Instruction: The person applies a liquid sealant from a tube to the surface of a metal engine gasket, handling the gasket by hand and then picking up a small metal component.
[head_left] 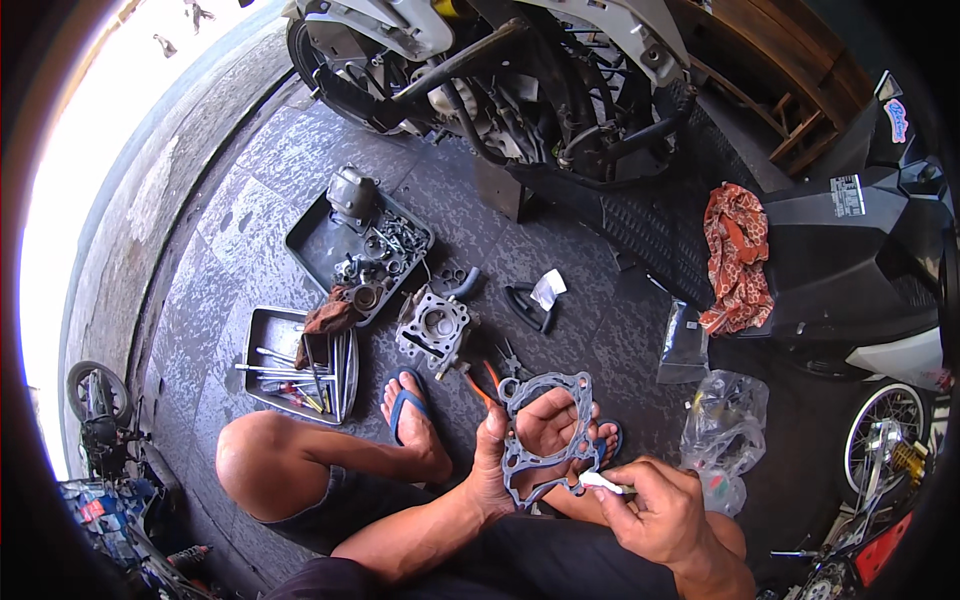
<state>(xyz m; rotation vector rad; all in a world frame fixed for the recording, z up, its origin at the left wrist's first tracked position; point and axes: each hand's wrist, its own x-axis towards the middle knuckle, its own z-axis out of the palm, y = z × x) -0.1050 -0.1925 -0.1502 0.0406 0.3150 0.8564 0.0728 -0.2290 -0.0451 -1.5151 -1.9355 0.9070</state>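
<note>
My left hand (492, 465) grips a flat grey-blue metal gasket (548, 382) with large openings, held upright over my lap, fingers showing through it. My right hand (650, 505) pinches a small white object (600, 483), perhaps a tube or wrapped tool, at the gasket's lower right edge. Just beyond the gasket lie orange-handled pliers (478, 382) and a metal engine cylinder (432, 335) on the dark floor.
A tray of engine parts (300, 240) and a tray of tools (262, 350) lie left. A partly dismantled scooter (480, 90) stands ahead. An orange patterned cloth (735, 260), plastic bags (725, 430) and a spoked wheel (885, 440) are at right; a curved hose (530, 310) lies centrally.
</note>
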